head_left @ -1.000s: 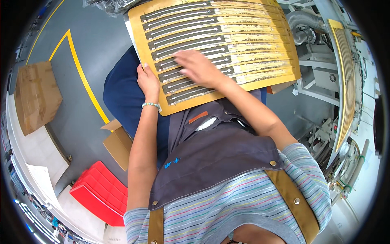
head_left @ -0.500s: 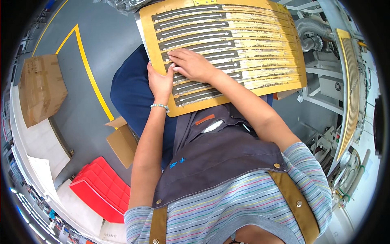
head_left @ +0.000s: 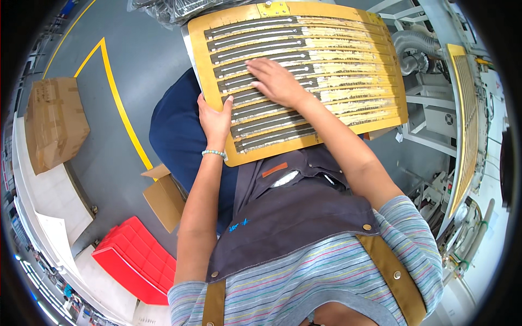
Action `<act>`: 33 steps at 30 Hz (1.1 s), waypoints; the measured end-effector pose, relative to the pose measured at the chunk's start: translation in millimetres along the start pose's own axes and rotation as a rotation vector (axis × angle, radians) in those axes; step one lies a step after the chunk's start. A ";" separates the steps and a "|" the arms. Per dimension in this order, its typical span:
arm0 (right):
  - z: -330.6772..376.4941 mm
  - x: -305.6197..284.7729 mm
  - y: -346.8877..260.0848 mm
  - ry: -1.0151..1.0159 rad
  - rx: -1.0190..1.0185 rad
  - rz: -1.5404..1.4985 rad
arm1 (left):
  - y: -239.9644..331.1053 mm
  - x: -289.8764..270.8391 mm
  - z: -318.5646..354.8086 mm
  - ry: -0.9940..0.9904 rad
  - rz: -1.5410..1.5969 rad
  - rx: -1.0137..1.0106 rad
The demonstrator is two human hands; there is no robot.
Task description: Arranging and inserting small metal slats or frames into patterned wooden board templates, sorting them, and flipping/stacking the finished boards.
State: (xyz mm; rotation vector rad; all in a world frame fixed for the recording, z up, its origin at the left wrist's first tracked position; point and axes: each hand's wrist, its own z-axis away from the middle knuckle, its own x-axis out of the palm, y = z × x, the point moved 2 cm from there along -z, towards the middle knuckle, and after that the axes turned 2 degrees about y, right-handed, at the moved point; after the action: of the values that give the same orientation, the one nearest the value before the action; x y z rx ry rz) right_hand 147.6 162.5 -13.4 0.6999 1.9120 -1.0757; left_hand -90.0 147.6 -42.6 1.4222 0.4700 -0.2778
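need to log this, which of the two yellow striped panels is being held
The panel across the lap: the left hand holds its left edge, the right hand is over its face. The other panel is at far right, away from both hands.

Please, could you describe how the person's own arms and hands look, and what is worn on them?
The left hand and right hand wear no gloves. A bracelet of small, pale beads circles the left wrist; none shows on the right. The sleeves are short and greyish, with thin stripes in several colours.
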 end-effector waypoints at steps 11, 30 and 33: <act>-19.5 -11.2 7.4 0.175 0.019 -0.024 | 6.5 -0.8 3.5 -0.006 0.011 -0.018; -33.0 -16.1 27.6 0.066 0.090 -0.089 | 9.7 -0.7 3.7 -0.018 -0.007 -0.040; -10.2 -40.0 75.4 0.144 0.156 0.081 | 15.9 3.6 3.2 -0.031 -0.016 -0.046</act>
State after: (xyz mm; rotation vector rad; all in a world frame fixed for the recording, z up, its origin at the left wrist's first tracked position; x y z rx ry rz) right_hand 222.2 204.8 -7.8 0.9574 1.9162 -1.1582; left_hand -79.2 146.9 -30.0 1.3683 0.4601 -0.2998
